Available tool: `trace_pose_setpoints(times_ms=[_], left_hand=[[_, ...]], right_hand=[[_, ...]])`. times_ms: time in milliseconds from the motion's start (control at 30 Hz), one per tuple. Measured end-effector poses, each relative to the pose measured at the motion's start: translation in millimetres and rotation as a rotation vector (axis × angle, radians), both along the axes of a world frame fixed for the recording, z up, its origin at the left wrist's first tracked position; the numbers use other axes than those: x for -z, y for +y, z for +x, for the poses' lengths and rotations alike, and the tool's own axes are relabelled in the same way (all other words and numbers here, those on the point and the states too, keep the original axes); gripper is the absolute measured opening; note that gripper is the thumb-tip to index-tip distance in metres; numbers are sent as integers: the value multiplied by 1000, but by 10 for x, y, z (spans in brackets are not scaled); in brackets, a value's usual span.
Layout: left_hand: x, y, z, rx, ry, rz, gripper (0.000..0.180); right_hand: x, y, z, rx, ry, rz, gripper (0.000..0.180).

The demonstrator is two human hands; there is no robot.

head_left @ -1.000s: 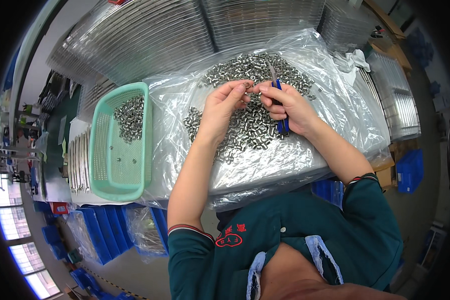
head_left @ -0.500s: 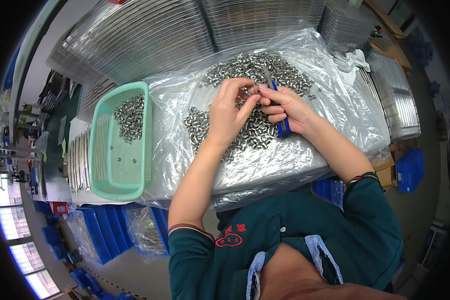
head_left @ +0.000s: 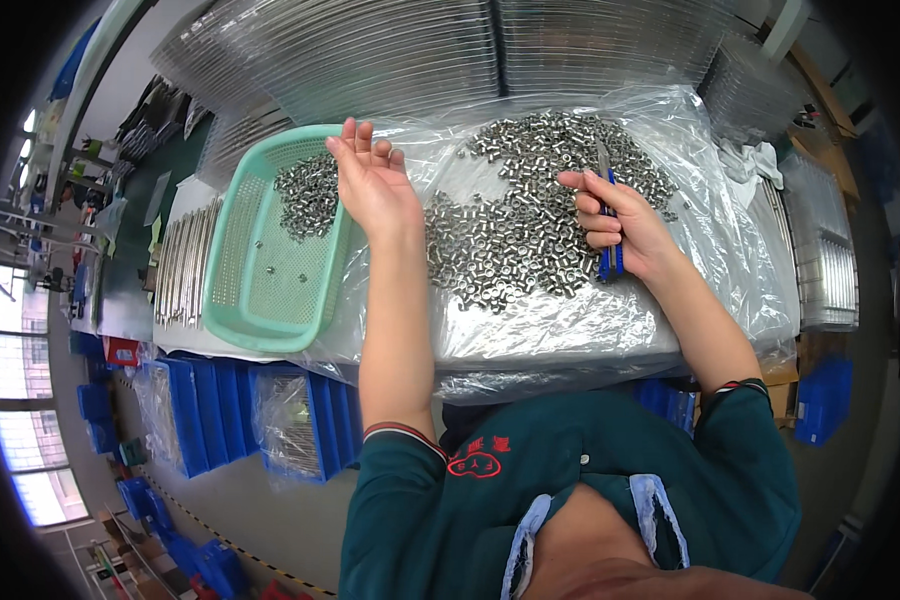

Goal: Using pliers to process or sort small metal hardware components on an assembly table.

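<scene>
Two bare hands work apart from each other over the bench [head_left: 178,338]. The left hand [head_left: 378,190] is turned palm up, its fingers parted and loosely curled, at the right-hand rim of a green basket [head_left: 335,305]. The right hand [head_left: 625,222] is closed around a blue-handled tool [head_left: 611,262], whose grey pointed end sticks out past the thumb and forefinger, away from the person; whether those two fingertips also pinch something small, I cannot tell.

Under and around the right hand spreads a broad pile of short, silvery metal pieces [head_left: 510,250], lying on a crinkled clear plastic sheet [head_left: 735,270] that covers much of the bench. Just beside the left hand, inside the basket, sits a smaller heap of similar pieces [head_left: 305,200], gathered toward the far right part; three loose ones lie nearer its middle.

Further out, a row of slim metal rods [head_left: 185,265] lies left of the basket. Tall stacks of clear plastic trays [head_left: 390,65] stand along the far side, and a white cloth [head_left: 752,165] rests right of the pile. Below the bench's near edge, at left, are blue bins [head_left: 205,415] beside bagged contents.
</scene>
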State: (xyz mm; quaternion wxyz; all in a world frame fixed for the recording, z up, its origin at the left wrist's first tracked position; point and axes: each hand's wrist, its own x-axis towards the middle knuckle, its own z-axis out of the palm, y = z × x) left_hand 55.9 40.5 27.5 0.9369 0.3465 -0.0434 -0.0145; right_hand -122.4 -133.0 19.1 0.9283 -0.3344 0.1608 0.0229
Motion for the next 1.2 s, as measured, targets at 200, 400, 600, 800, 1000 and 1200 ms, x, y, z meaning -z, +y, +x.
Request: trace_pose_setpoints(times_ms=[200,400,600,800,1000,1200], left_hand=[[17,-160,-142,268,-89,342,35],[267,-246,-113,-93,-790,1428,18],[472,-226,-9,-104,-831,1810,19],[455,-255,-33,-60,-758,1892,15],[149,-401,-464,277,-799,1085,15],[233,-462,-661,624,-665,699,16]], right_hand=[[73,-51,5,12,-26,-7,33],[51,-55,-4,39,-17,-38,28],[-3,-2,4,35,23,-40,26],[7,-5,-3,1,8,-32,23],[29,1,-5,-41,0,-163,26],[48,-2,-6,-20,-7,-93,14]])
